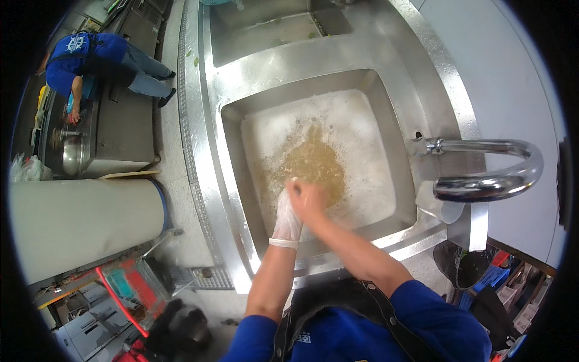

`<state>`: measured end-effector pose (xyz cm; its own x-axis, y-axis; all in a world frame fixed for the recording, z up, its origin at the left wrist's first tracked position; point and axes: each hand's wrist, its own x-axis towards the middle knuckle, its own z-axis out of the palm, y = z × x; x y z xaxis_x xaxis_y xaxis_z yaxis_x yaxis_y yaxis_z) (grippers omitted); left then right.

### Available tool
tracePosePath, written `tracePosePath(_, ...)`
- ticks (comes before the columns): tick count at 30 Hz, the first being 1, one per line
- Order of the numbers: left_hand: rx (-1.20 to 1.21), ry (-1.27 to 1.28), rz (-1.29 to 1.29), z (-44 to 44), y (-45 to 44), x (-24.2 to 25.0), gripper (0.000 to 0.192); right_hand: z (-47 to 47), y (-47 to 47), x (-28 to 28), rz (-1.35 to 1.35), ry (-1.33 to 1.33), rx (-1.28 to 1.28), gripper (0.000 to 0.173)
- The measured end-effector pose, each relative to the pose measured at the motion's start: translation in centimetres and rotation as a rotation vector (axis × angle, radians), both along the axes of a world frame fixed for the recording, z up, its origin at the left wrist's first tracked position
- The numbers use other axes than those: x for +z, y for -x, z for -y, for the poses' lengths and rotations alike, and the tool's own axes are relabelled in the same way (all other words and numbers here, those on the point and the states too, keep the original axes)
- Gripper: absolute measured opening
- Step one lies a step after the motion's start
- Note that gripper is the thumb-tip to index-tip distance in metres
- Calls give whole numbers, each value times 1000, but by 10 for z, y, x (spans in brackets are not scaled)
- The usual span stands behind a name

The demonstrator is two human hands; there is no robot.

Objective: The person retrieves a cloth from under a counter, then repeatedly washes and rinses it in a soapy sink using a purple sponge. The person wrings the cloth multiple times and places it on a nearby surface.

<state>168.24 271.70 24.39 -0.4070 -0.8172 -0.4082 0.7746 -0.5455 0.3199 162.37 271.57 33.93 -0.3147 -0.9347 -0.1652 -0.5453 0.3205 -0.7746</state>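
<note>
My left hand [288,210] wears a thin translucent glove with its cuff around the wrist. It reaches over the near part of a square stainless steel sink basin [235,149]. My bare right hand [311,199] crosses against it, fingers curled near the gloved fingers and slightly blurred. Whether either hand holds a small thing between them is hidden. Beneath both hands, the basin holds cloudy brownish water [314,163] ringed by white foam [362,135].
A chrome gooseneck faucet [493,190] curves at the right. Beyond lies a second basin [271,31] with green scraps. At the left a person [90,59] bends over a steel counter [124,131]. A red-framed cart [131,289] stands lower left, a dark bin [466,267] lower right.
</note>
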Motion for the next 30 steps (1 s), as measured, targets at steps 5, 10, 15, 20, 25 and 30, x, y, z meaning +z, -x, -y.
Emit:
tracePosePath(5,-61,-248,324,10,-7,6,38,31,18,-15,41,-206,-102,35)
tracePosePath(10,-173,-189,836,50,-3,90,41,25,74,-25,644,-239,-67,48)
tracePosePath(15,-265,39,718,52,-24,107,30,21,100,17,685,-422,445,43)
tracePosePath(20,-551,233,491,41,-27,143,57,25,110,42,1160,-332,45,33)
tracePosePath(25,-761,127,508,32,-47,149,51,36,118,63,1434,-151,-110,35)
tracePosePath(30,-303,-71,197,19,-35,137,40,35,113,32,1169,-22,-252,30)
